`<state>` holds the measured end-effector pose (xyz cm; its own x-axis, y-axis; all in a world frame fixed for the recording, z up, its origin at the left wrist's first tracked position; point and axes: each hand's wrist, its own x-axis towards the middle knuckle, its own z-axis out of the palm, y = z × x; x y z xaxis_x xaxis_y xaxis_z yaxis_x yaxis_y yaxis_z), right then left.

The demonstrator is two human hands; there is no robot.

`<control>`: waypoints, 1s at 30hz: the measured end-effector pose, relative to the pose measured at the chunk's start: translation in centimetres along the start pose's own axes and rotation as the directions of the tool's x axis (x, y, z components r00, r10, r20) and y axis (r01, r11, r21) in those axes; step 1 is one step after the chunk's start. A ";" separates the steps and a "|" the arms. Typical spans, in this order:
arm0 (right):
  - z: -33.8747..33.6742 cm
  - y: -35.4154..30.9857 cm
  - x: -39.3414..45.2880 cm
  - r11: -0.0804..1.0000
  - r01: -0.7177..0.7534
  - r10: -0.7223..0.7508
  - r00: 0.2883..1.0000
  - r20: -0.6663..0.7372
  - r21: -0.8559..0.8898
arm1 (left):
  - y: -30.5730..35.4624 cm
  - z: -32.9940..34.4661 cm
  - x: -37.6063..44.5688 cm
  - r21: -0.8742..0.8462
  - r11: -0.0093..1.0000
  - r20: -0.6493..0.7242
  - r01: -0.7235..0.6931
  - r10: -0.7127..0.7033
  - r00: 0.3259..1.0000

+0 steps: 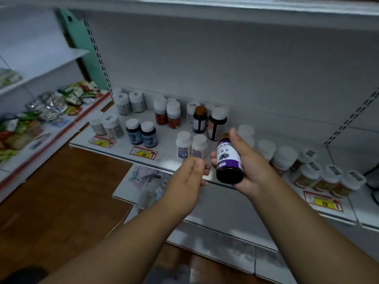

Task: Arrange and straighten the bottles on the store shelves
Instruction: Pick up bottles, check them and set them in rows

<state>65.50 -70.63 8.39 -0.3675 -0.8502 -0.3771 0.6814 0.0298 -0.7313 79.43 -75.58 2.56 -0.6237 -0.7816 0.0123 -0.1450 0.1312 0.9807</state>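
**Purple bottle lifted off the shelf, label turned up for a look**

Held in the right hand (249, 167): a dark bottle with a purple label (228, 160), tipped back so its base faces the camera and its brown cap points toward the shelf (123, 149). Fingers curled round the far side, thumb along the near left edge, label left uncovered, probably to read it and match it to its kind before setting it back. Carried in front of the shelf's edge, clear of every other bottle.

Left hand (189, 175) just beside it on the left, gripping nothing, fingers loosely bent and apart from the bottle (blurred, so exact finger pose hard to tell); likely waiting to help turn the bottle or to steady its neighbours.

Just beyond the left hand: two white-capped bottles with purple labels (190, 145), upright, side by side. Beyond the right hand's fingertips: a brown-capped dark bottle (200, 119) of similar look, standing next to a taller white-capped one (217, 124), probably the held bottle's fellow, which would make the spot near it the natural home. Further left of both hands: pairs of blue-labelled bottles (141, 133) and red-brown ones (168, 113), grouped by kind above yellow price tags (143, 153). To the right of the right hand: a crowded cluster of white-capped bottles (320, 175), less orderly, likely yet to be straightened.
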 end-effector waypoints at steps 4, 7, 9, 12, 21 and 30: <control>-0.8 0.4 -1.4 0.996 0.078 -0.079 0.997 0.020 0.039 | 0.7 0.2 -1.2 -0.006 0.998 0.088 -0.055 0.056 0.995; -1.9 0.1 -2.7 0.974 0.225 -0.224 0.972 -0.066 0.006 | 1.8 1.2 -0.1 -0.022 0.995 0.184 -0.100 0.102 0.978; -3.0 -0.2 -4.2 0.953 0.301 -0.298 0.941 -0.159 0.000 | 2.2 2.6 0.6 0.002 0.993 0.277 -0.115 0.110 0.955; -5.6 -0.2 -7.1 0.871 0.418 -0.487 0.804 -0.340 -0.259 | 1.8 5.7 0.7 0.043 0.979 0.443 -0.199 0.160 0.882; -15.4 -1.4 -21.5 0.696 0.402 -0.717 0.441 -0.540 -0.595 | 4.2 20.9 -5.3 -0.087 0.957 0.798 -0.276 0.233 0.556; -31.6 -7.2 -36.0 0.676 0.311 -0.737 0.259 -0.625 -0.668 | 9.5 42.7 -14.7 -0.148 0.944 0.869 -0.295 0.267 0.417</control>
<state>53.86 -23.63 9.28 -0.9925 0.0863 0.0861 -0.0767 0.1073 -0.9913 54.46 -36.82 3.38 -0.9661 0.2391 0.0970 0.1609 0.2643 0.9509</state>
